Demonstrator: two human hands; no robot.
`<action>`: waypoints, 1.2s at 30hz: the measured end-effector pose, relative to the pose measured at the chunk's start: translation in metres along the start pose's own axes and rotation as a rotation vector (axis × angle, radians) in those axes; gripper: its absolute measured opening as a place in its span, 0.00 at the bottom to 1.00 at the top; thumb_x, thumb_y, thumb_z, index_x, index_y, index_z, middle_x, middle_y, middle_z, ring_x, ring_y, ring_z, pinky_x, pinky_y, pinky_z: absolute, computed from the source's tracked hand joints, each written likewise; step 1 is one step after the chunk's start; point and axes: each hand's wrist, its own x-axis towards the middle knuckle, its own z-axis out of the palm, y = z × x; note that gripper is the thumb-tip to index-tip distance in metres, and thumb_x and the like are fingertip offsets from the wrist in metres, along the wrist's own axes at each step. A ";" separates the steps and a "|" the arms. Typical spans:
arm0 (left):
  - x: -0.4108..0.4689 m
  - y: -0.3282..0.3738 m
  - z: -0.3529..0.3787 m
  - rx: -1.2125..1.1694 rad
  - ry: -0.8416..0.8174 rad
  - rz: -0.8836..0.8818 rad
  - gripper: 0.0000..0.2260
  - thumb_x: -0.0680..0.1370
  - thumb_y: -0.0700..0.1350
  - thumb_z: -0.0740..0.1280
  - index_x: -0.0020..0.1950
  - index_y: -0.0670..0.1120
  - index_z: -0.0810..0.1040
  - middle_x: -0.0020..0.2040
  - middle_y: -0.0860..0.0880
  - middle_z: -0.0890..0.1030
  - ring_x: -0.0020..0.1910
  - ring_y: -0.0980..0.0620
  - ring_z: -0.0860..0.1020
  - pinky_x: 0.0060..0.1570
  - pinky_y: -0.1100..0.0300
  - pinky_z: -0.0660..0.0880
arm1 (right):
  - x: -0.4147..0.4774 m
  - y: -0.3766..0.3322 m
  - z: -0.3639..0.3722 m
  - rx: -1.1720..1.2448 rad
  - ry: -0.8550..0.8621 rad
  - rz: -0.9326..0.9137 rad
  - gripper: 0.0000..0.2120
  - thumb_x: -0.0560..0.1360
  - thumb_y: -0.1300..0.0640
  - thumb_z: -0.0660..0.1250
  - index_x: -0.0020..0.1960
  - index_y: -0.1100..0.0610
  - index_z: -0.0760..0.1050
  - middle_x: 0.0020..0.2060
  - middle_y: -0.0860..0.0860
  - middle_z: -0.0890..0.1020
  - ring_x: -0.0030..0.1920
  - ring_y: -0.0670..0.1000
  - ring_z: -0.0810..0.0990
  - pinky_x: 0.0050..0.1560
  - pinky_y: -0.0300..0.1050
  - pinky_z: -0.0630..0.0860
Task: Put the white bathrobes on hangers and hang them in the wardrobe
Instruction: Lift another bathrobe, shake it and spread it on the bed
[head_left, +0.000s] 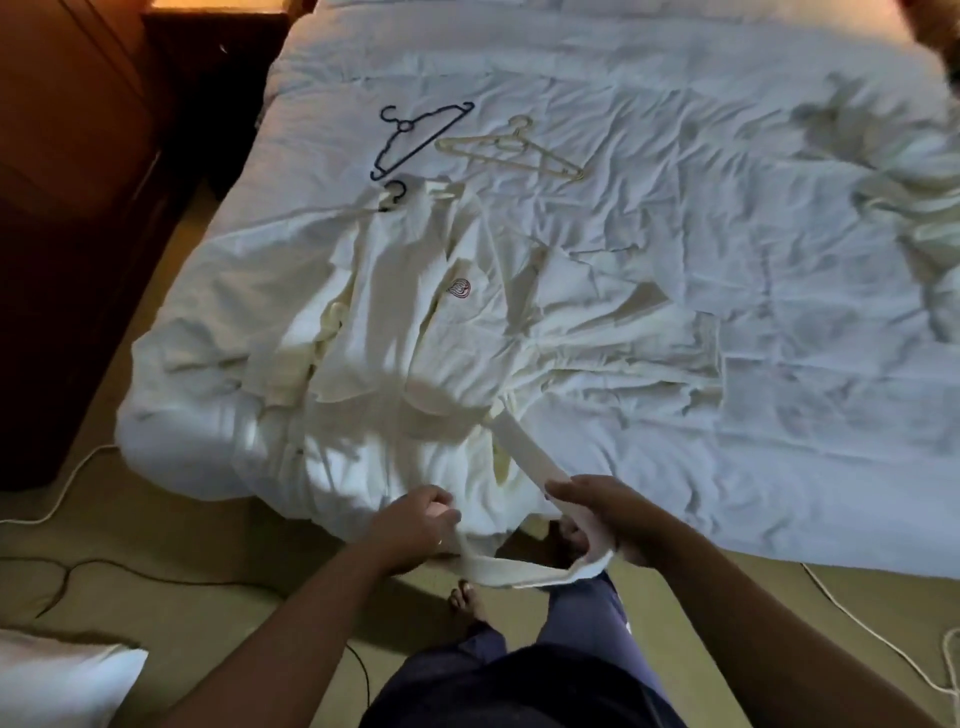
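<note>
The bed (675, 260) fills most of what we see, its white duvet creased all over. Down the left side stands dark wooden furniture (67, 208); we cannot tell whether it is the wardrobe. A white bathrobe (395, 322) lies spread on the near left part of the bed, collar end away from us, hem hanging over the bed's edge just before our hands. A heap of white cloth (914, 208) sits crumpled at the bed's right edge, well apart from the robe; what it is we cannot say. The robe's belt (524, 452) runs from its waist toward us into our right hand (597, 514), whose grip is curled round the band. It then loops below to our left hand (421, 525), whose grip pinches it with bent fingers. Beyond the collar two hangers lie flat on the duvet, just beside each other: a dark blue hanger (423, 140) on the left, a cream hanger (506, 137) on the right. A dark hook (395, 189) pokes out at the collar. A small red emblem (460, 287) marks the robe's chest.
</note>
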 end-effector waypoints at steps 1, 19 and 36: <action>0.005 0.006 0.003 0.001 -0.001 0.007 0.13 0.78 0.55 0.67 0.59 0.51 0.77 0.57 0.50 0.81 0.53 0.50 0.80 0.56 0.54 0.76 | -0.012 -0.013 -0.021 -0.090 -0.029 -0.008 0.23 0.70 0.48 0.77 0.55 0.65 0.76 0.33 0.57 0.78 0.31 0.53 0.76 0.31 0.46 0.75; 0.052 0.098 0.059 -0.068 0.100 0.104 0.05 0.78 0.49 0.68 0.53 0.52 0.78 0.52 0.53 0.81 0.52 0.52 0.81 0.53 0.58 0.76 | -0.043 -0.185 -0.312 -1.558 0.917 -0.178 0.27 0.68 0.24 0.63 0.42 0.49 0.77 0.41 0.52 0.82 0.47 0.56 0.80 0.52 0.50 0.67; 0.016 -0.007 -0.070 -0.064 0.213 -0.065 0.05 0.81 0.47 0.64 0.54 0.57 0.76 0.52 0.53 0.81 0.52 0.54 0.79 0.51 0.58 0.78 | 0.133 -0.052 0.020 -0.525 0.134 0.098 0.17 0.77 0.42 0.68 0.50 0.57 0.76 0.41 0.53 0.80 0.42 0.52 0.78 0.39 0.43 0.74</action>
